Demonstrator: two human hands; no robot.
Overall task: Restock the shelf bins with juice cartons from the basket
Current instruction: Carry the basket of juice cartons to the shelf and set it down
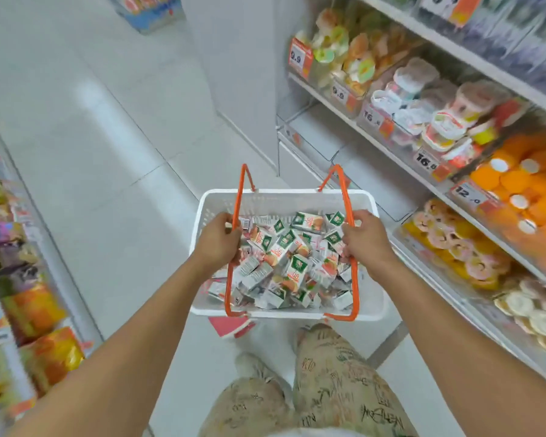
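A white plastic basket (284, 197) with two orange handles hangs in front of me above the floor. It is heaped with several small juice cartons (292, 263), white with green and orange print. My left hand (218, 241) is closed around the left orange handle. My right hand (364, 238) grips the right orange handle. Clear shelf bins (438, 247) run along the shelves on the right, filled with packaged goods; two low bins (322, 137) at the far end look empty.
Right-hand shelves carry jelly cups, orange-capped bottles and price tags (300, 58). A left-hand rack (29, 294) holds colourful bags. White tiled floor (92, 137) stretches ahead between them. A white pillar (234, 74) stands ahead. My legs (312, 389) are below the basket.
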